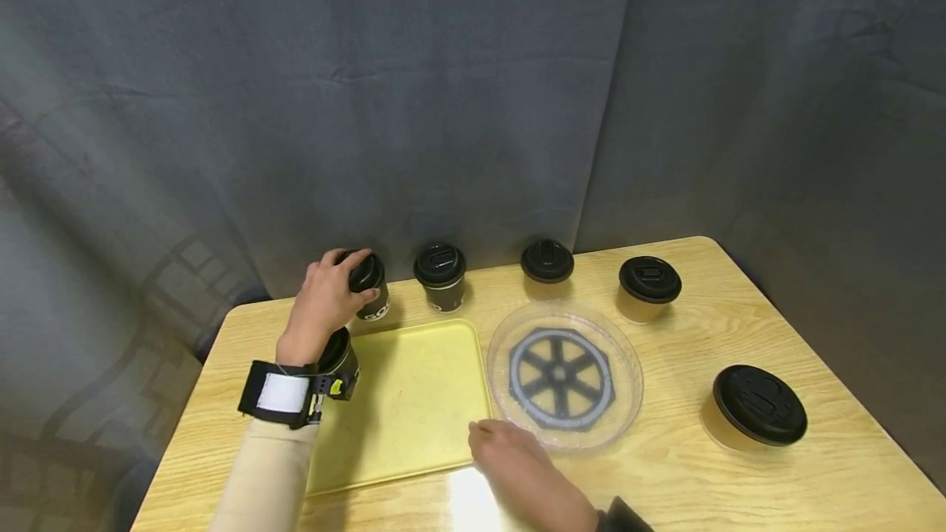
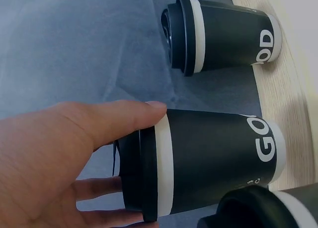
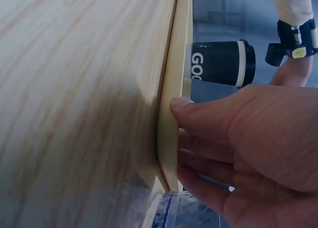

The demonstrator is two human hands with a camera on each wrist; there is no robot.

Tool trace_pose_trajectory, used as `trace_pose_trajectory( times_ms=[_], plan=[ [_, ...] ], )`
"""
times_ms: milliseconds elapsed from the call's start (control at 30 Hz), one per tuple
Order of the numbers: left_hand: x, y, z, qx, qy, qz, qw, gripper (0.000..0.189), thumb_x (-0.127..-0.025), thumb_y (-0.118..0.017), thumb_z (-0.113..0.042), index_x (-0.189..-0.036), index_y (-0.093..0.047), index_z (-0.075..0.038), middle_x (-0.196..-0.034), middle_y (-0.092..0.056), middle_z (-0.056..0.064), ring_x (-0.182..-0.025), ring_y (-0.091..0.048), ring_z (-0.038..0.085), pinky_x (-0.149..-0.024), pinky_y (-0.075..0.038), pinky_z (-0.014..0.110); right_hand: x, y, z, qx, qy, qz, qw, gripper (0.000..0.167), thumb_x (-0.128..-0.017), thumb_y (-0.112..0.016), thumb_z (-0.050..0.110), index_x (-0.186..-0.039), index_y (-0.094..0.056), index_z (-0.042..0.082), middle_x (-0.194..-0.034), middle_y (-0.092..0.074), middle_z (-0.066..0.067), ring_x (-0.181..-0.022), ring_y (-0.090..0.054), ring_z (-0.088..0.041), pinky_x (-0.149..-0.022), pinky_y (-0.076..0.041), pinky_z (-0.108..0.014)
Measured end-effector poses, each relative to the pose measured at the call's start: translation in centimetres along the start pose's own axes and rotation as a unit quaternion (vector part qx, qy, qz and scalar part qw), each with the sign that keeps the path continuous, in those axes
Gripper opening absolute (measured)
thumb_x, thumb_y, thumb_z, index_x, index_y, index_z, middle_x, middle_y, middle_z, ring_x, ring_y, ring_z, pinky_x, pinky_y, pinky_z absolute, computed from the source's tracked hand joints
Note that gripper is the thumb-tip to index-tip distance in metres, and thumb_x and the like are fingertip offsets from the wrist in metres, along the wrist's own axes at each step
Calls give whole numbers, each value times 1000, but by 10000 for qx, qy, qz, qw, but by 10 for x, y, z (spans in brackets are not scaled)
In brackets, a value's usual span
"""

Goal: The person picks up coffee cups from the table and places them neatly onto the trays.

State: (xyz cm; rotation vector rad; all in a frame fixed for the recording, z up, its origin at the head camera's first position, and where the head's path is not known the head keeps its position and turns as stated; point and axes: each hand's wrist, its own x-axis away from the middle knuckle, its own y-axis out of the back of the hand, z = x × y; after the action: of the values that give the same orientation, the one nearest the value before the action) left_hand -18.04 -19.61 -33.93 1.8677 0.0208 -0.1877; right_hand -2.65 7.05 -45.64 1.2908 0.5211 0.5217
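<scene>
At the back left, my left hand [image 1: 328, 290] holds a black paper coffee cup [image 1: 374, 302] by its lid, thumb on one side and fingers on the other. In the left wrist view the cup [image 2: 213, 161] shows a white band and white letters. Another black lidded cup [image 1: 343, 360] stands at the left of the yellow tray [image 1: 414, 401], partly hidden by my left wrist. At the tray's front right corner is my right hand [image 1: 517, 462]. Its loosely bent fingers [image 3: 206, 146] lie at the tray's rim, and the thumb touches it.
A third black cup [image 1: 443, 290] stands behind the tray. To the right lies a clear round dish [image 1: 628, 376] over a dark, spoked pattern. Around it stand brown cups with black lids [image 1: 547, 261], [image 1: 650, 279], [image 1: 760, 405]. A grey curtain [image 1: 443, 105] hangs behind the table.
</scene>
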Motion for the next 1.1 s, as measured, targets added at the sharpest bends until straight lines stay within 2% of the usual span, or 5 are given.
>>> trace_pose_trajectory(
  times_ms=[200,600,800,967,1100],
  plan=[
    [8,1,-5,9,-85,-84,9999,67,-86,-75,-26,-145,-46,-12,-148,-35,31,-127,-38,59,-98,-41,68,0,1,1,-78,-23,125,9999,32,-90,-64,17,-121,-63,8,-124,-67,-5,-112,-64,-21,-93,-55,-32],
    [24,3,-17,-45,-256,-180,9995,66,-85,-75,-26,-144,-47,-15,-148,-37,29,-126,-40,55,-95,-44,66,-2,-2,0,-17,89,-251,9996,27,-87,-69,17,-112,-66,7,-104,-72,-3,-92,-67,-14,-79,-56,-21],
    [29,1,-21,-94,-307,-177,9993,66,-85,-76,-26,-144,-48,-16,-147,-37,29,-126,-41,55,-95,-45,66,-2,-4,-1,9,92,-239,9997,29,-87,-68,19,-114,-66,7,-108,-72,-4,-97,-67,-15,-82,-56,-24],
    [33,-1,-21,-119,-373,-228,9990,65,-84,-76,-26,-143,-50,-16,-146,-39,29,-123,-44,55,-93,-46,64,-2,-4,0,-69,58,-240,9997,27,-86,-69,19,-111,-66,7,-103,-72,-2,-92,-66,-13,-80,-56,-22],
    [39,-1,-23,-168,-432,-289,9985,65,-84,-77,-26,-142,-51,-16,-145,-41,28,-124,-44,54,-92,-47,64,-2,-3,0,-88,64,-233,9997,29,-86,-69,18,-113,-66,6,-104,-72,-4,-95,-67,-14,-81,-56,-23]
  ],
)
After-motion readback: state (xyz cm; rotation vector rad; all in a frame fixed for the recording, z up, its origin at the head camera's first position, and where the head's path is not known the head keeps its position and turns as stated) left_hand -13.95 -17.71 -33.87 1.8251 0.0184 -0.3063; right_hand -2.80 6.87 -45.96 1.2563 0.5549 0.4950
